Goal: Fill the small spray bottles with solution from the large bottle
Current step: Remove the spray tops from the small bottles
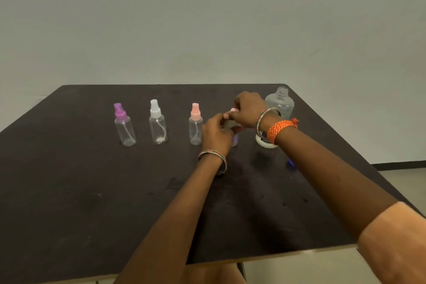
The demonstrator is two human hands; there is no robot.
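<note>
Three clear plastic spray bottles (158, 122) stand at nine o'clock of the left hand (216, 134), which grips a fourth bottle (234, 139) while the right hand (247, 109) pinches its pink cap (234, 110).

a dark table (92, 191) stands before a pale grey wall (207, 18).

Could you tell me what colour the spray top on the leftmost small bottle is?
Purple spray top, on the leftmost bottle, in the head view.
</note>
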